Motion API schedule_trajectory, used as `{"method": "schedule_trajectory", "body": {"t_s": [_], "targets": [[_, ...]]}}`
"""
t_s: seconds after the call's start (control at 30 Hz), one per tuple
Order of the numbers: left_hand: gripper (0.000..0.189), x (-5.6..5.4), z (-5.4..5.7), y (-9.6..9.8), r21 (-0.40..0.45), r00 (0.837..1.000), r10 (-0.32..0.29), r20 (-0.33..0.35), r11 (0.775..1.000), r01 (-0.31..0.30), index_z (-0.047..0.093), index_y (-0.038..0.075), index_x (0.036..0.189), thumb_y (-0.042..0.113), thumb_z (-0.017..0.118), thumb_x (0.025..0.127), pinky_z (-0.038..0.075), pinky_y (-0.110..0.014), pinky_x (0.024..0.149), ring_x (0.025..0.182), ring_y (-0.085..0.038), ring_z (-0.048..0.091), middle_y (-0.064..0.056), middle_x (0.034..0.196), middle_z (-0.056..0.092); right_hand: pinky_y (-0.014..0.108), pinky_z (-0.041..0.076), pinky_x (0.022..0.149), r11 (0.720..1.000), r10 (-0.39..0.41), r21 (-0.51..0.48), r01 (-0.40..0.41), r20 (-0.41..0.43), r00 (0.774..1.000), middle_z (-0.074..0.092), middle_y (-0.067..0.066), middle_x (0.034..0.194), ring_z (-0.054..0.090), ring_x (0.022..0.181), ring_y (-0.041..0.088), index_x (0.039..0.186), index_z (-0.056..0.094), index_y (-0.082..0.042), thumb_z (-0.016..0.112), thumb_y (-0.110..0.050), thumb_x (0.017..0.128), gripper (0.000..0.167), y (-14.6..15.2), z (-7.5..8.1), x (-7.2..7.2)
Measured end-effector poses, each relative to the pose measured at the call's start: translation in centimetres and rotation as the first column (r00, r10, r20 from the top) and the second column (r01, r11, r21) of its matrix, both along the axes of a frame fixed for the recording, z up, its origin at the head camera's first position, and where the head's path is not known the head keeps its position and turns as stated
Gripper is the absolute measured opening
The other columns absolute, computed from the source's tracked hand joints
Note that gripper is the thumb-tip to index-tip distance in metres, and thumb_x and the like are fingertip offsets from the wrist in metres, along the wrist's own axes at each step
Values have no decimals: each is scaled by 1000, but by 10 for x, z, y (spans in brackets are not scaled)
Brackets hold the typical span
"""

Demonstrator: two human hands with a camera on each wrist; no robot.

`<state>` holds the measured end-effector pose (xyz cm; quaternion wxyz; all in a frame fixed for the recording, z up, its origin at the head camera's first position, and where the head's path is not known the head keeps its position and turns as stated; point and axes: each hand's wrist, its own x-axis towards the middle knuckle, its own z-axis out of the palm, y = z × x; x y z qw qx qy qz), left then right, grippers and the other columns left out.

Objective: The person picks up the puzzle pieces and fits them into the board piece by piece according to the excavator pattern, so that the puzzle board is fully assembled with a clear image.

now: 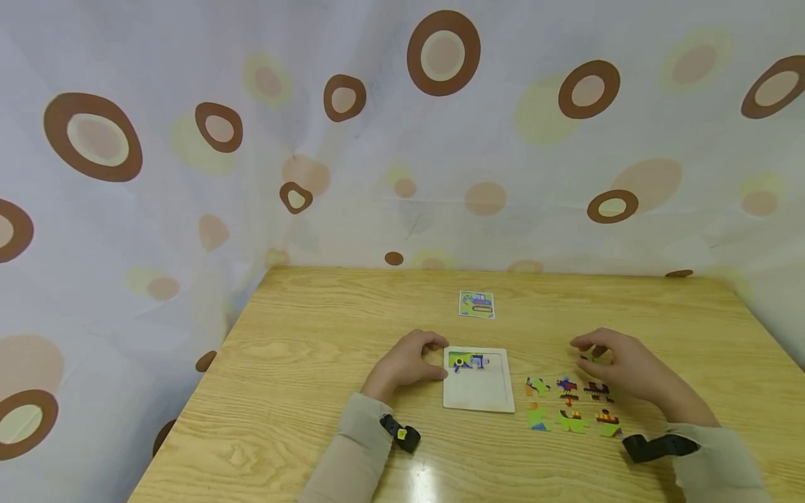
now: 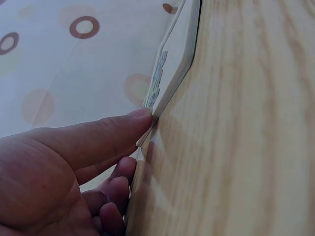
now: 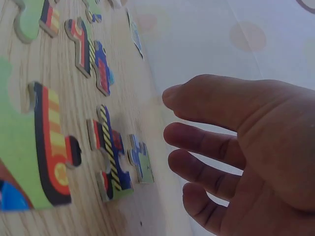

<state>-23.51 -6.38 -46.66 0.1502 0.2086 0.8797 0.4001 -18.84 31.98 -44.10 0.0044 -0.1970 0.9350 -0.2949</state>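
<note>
A square white puzzle board [image 1: 478, 391] lies on the table, with a few joined jigsaw pieces [image 1: 468, 361] along its upper left part. My left hand [image 1: 411, 360] holds the board at its left side and upper left corner. In the left wrist view the thumb [image 2: 106, 137] lies on the board's rim, and the other fingers are bent below it. My right hand [image 1: 619, 360] hovers over the loose pieces, fingers loosely bent and nothing between them. Beneath its fingertips lies a small green and blue jigsaw piece [image 3: 141, 160]; a striped piece [image 3: 110, 152] is close by.
Several loose jigsaw pieces [image 1: 571, 421] lie in rows right of the board. Behind the board is a small picture card [image 1: 476, 304] of a digger-like vehicle. The wooden table [image 1: 283, 335] meets a patterned cloth [image 1: 352, 209] at its back and sides.
</note>
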Motion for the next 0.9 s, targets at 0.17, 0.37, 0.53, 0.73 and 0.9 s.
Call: {"method": "schedule_trajectory", "body": {"t_s": [0.17,0.37,0.53,0.73,0.9], "targets": [[48,0,0,0,9,1000,3,2,1000,-3,65,10,126,14,83,82,43,-34,95,106,-17,52,-1,117,59,39,51,74,1000,-22,13,22,35,999,65,10,114,57,96,26,121,66,-3,73,-16,91,33,3,-3,1],[47,1,0,0,7,1000,2,1,1000,-2,65,10,126,14,83,82,44,-34,94,106,-17,52,-1,117,59,44,51,77,1000,-21,15,20,64,998,63,11,115,58,98,28,121,66,-2,73,-18,91,35,7,-6,0],[47,1,2,0,5,1000,4,-1,1000,-4,65,10,126,14,82,82,44,-34,93,105,-18,51,-1,116,59,42,51,77,999,-21,31,19,76,997,63,10,113,59,97,27,120,66,-2,76,-18,88,37,12,-9,-2],[47,0,1,0,-4,1000,-2,-8,1000,2,65,11,126,14,82,82,44,-33,94,105,-17,52,-1,117,59,43,51,77,998,-18,63,13,82,996,60,8,111,57,96,25,117,68,-4,77,-18,87,34,14,-14,-5],[47,0,0,0,2,1000,-2,-7,1000,2,66,11,125,14,83,81,44,-33,93,103,-17,52,0,115,59,43,51,77,997,-29,72,22,94,995,59,9,112,57,96,26,122,65,-2,78,-16,86,40,15,-14,-4]]}}
